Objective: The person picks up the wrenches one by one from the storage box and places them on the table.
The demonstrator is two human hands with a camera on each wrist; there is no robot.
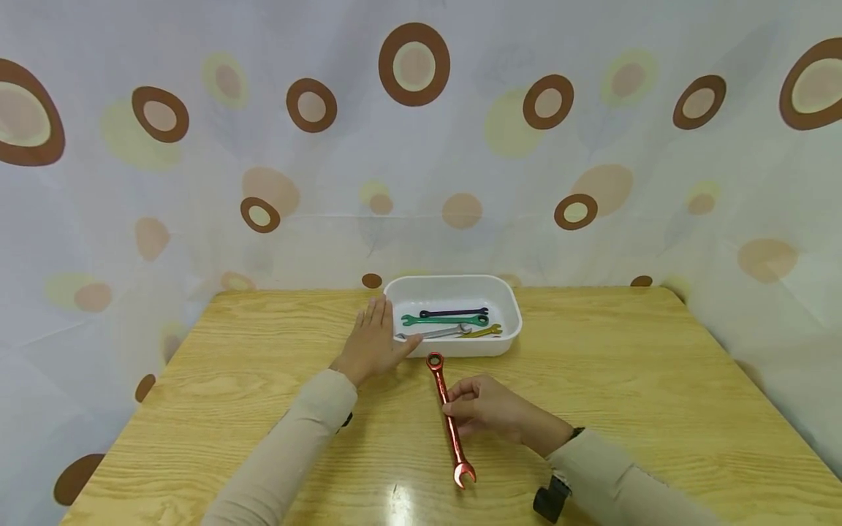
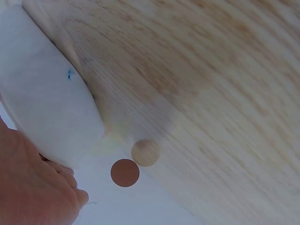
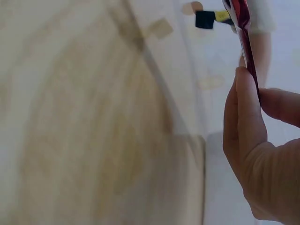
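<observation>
A red metallic combination wrench (image 1: 450,427) is pinched at its shank between the thumb and fingers of my right hand (image 1: 483,409), its ring end toward the tray and its open end toward me. In the right wrist view, part of the wrench (image 3: 244,33) rises above the fingertips. My left hand (image 1: 373,342) rests against the left side of a white tray (image 1: 454,349), fingers extended, thumb along the front rim. Inside the tray lie a purple wrench (image 1: 454,313), a green wrench (image 1: 447,320), a silver wrench (image 1: 441,333) and a yellow wrench (image 1: 485,332).
The wooden table (image 1: 625,380) extends to both sides of the tray. Behind it hangs a pale curtain (image 1: 421,161) with brown and beige ovals. Dark straps show at both wrists, with a black device (image 1: 551,500) under the right one.
</observation>
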